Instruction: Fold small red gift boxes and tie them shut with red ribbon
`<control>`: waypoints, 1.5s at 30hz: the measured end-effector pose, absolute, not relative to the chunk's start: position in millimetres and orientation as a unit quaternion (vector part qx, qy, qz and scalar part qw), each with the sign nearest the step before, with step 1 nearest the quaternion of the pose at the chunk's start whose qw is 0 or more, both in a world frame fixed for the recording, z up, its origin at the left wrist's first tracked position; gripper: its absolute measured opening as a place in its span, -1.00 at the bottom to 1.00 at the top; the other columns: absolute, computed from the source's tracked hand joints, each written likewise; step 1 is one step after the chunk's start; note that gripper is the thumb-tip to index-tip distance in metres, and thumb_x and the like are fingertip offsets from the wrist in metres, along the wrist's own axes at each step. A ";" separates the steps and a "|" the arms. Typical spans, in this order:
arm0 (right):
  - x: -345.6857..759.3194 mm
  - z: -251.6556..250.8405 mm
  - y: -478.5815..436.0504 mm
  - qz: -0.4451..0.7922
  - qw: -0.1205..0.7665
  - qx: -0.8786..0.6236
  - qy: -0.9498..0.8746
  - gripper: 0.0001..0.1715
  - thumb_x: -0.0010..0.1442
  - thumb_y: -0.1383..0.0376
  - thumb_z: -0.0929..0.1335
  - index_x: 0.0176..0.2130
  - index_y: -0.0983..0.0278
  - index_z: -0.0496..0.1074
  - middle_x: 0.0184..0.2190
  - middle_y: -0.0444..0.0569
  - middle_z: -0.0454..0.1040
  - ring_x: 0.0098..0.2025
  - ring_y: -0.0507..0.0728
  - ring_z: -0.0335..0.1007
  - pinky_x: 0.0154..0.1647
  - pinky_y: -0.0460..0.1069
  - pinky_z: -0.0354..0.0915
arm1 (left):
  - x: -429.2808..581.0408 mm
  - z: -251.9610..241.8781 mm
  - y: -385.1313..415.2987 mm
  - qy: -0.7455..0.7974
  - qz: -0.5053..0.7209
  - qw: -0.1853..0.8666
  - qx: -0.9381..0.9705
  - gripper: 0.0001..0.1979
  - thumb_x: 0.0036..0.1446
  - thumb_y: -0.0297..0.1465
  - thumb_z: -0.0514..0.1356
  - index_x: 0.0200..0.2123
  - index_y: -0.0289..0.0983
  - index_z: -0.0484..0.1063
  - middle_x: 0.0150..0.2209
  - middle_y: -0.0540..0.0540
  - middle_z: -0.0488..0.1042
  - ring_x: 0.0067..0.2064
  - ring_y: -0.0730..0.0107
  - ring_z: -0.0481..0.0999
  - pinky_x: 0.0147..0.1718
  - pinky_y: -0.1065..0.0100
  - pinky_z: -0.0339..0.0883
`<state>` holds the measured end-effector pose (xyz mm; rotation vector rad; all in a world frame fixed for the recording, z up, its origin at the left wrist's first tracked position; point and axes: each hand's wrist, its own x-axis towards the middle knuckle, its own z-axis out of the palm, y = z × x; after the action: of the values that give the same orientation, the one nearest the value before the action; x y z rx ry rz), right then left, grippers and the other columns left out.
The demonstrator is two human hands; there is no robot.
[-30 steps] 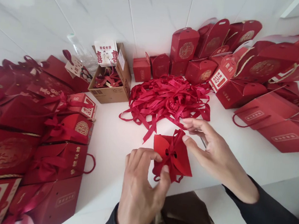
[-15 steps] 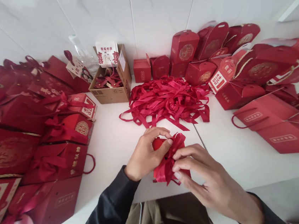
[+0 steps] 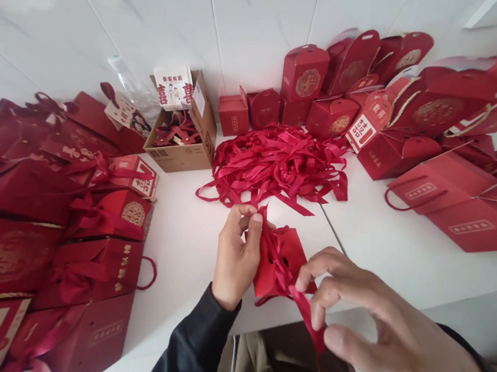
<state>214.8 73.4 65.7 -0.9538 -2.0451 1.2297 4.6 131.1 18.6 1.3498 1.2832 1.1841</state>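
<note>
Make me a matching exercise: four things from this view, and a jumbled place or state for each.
1. left hand
2. right hand
3. cardboard box
4. ribbon heap

A. brown, open at the top
B. at the near end of the ribbon on the small red box
C. loosely tangled on the white table
D. at that same ribbon's far end

Pairs: 1-D, 2-B, 3-A, 4-C

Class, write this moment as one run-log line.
left hand: pinching ribbon; right hand: touching ribbon's near end; red box: between hands, ribbon across top; ribbon pile: beyond box
</note>
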 end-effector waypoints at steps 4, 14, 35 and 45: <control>208.6 59.9 89.4 0.363 0.340 -0.486 -0.719 -0.81 0.52 0.18 0.28 0.04 -0.01 0.46 -0.02 -0.10 0.50 0.03 0.18 0.46 0.11 0.07 0.36 | 1.2 27.3 113.4 0.544 0.520 0.341 0.563 -0.84 0.44 -0.29 0.10 0.03 -0.17 0.27 0.00 -0.17 0.50 0.02 0.23 0.52 0.02 0.16 0.35; 190.2 49.0 124.5 0.265 0.293 -0.415 -0.819 -0.87 0.45 0.39 0.33 -0.06 0.18 0.44 -0.07 0.02 0.40 0.06 0.23 0.36 0.10 0.13 0.35 | 7.8 40.3 46.2 0.552 0.386 0.129 0.727 -0.85 0.29 -0.55 0.22 -0.14 -0.19 0.44 -0.20 -0.05 0.43 -0.20 0.28 0.35 -0.17 0.21 0.23; 182.3 49.1 126.6 0.273 0.336 -0.473 -0.768 -0.90 0.39 0.34 0.34 -0.22 0.16 0.46 -0.18 -0.01 0.53 -0.07 0.23 0.50 -0.03 0.14 0.43 | 20.1 24.6 28.8 0.522 0.386 0.168 0.742 -0.83 0.36 -0.58 0.13 -0.20 -0.17 0.39 -0.30 -0.04 0.46 -0.32 0.27 0.37 -0.24 0.23 0.22; 176.2 46.0 125.6 0.280 0.351 -0.482 -0.753 -0.87 0.36 0.38 0.34 -0.24 0.17 0.45 -0.19 -0.03 0.53 -0.10 0.20 0.51 0.00 0.12 0.43 | 28.9 23.8 20.3 0.503 0.405 0.203 0.736 -0.83 0.37 -0.58 0.13 -0.20 -0.19 0.40 -0.30 -0.06 0.47 -0.32 0.27 0.37 -0.27 0.23 0.23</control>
<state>176.2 125.6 46.0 -1.2470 -1.9492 0.7263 28.9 20.3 23.8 2.0552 1.4032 1.1309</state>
